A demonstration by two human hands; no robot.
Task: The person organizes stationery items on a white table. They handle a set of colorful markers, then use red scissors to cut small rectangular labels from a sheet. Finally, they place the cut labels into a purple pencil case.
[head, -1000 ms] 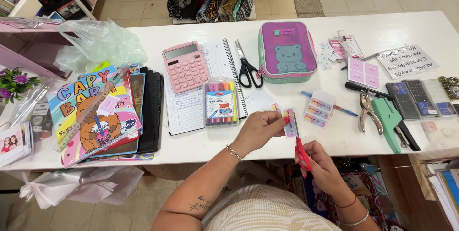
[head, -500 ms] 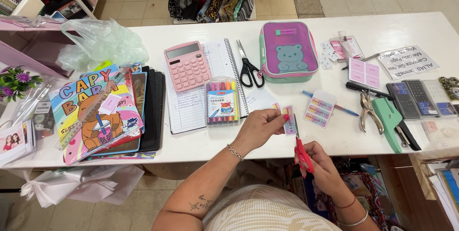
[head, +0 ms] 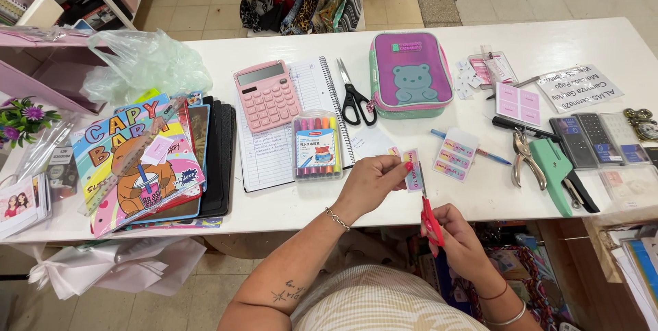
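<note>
Left hand (head: 373, 181) pinches a small label strip (head: 412, 170), just right of the marker case (head: 316, 146). Right hand (head: 452, 235) grips red-handled scissors (head: 429, 218), blades at the strip's edge.

- The right hand (head: 456, 235) wraps the red-handled scissors (head: 430, 220), so the finger loops are mostly hidden; the blade tips are too thin to make out against the sticker strip (head: 412, 170).
- The left hand (head: 373, 181) covers the strip's left part.
- The worktop (head: 589, 36) is cut off by the right edge, as are the clear boxes (head: 627, 187).
- The spiral notebook (head: 271, 156) lies partly under the pink calculator (head: 266, 94) and marker case (head: 316, 146).
- The stacked books (head: 137, 160) hide one another.
</note>
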